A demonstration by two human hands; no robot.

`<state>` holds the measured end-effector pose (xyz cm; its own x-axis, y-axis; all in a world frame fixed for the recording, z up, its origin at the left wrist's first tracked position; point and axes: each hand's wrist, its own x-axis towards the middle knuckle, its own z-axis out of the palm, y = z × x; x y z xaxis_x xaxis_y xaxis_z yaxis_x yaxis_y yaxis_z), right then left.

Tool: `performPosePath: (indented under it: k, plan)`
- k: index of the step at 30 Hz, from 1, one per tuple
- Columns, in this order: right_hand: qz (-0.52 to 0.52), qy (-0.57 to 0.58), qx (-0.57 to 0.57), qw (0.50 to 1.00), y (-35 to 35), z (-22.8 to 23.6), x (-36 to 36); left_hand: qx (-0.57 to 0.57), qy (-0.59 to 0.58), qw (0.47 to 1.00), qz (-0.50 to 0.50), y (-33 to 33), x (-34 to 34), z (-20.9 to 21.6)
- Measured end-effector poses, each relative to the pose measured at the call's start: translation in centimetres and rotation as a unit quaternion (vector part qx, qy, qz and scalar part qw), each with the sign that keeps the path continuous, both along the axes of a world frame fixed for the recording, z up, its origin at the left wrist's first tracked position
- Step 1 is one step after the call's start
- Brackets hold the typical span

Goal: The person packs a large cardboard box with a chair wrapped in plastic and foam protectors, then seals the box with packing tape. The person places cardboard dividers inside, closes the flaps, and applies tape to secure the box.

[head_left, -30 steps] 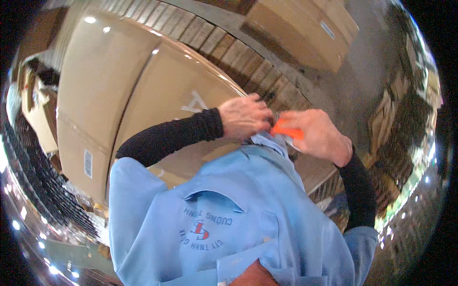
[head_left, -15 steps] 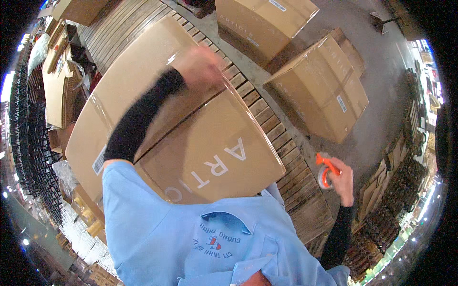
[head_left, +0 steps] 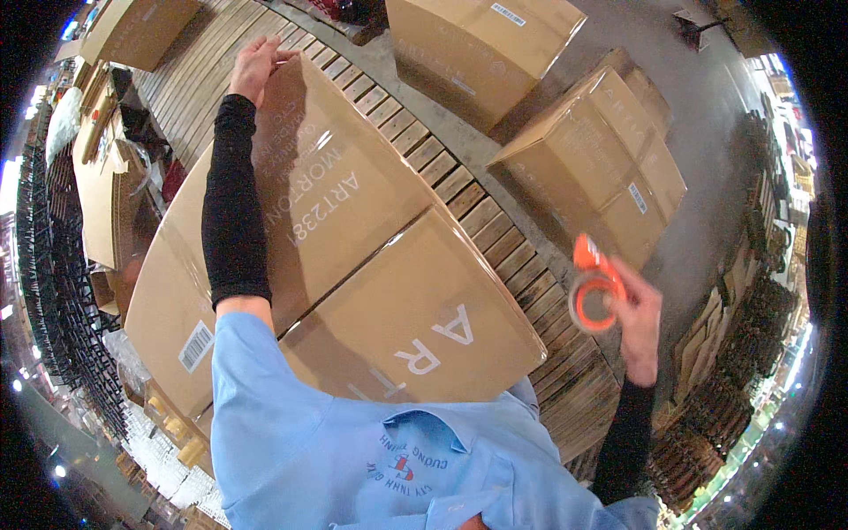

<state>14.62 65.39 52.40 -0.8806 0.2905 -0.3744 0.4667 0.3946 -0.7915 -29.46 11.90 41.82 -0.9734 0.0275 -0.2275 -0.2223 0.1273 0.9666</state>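
Observation:
A large brown cardboard box (head_left: 415,309) lies in front of me, with a taped seam across its top and white lettering. My left hand (head_left: 254,69) reaches to the box's far end and is at its corner, fingers stretched out; whether they press on the cardboard is hard to tell. Off the box's right side, my right hand (head_left: 638,309) is closed around an orange tape dispenser (head_left: 599,296), whose round roll side faces the box. The dispenser is held in the air, apart from the cardboard.
The box rests on a wooden slatted conveyor (head_left: 481,212) running from far left to near right. Beyond it, two taped cartons, one farther (head_left: 477,62) and one nearer (head_left: 601,168), stand on the grey floor. Flat cardboard (head_left: 102,203) is stacked at left, and another carton (head_left: 137,35) sits at far left.
My left hand has moved from the middle of the box to its far end. My right hand has raised and turned the tape dispenser. The box has shifted slightly toward me and right.

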Motion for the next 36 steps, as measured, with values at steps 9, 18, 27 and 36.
performPosePath:
  k: [9, 18, 27, 36]
  plan:
    - [0.146, 0.184, -0.145, 0.961, -15.7, 4.9, -32.7, 0.098, 0.11, 0.983, 0.106, 0.5, 3.7, 1.9]
    - [0.166, 0.172, -0.495, 0.835, -12.7, -1.2, -34.0, -0.033, 0.281, 0.941, 0.186, 0.9, 6.4, 4.1]
    - [0.284, 0.499, -0.222, 0.788, -11.1, -11.7, -32.0, -0.168, 0.163, 0.971, 0.039, 11.8, 13.8, 10.9]
    - [0.36, 0.502, -0.193, 0.763, -12.5, -10.3, -25.6, 0.046, -0.213, 0.976, 0.013, 15.7, 17.5, 14.8]
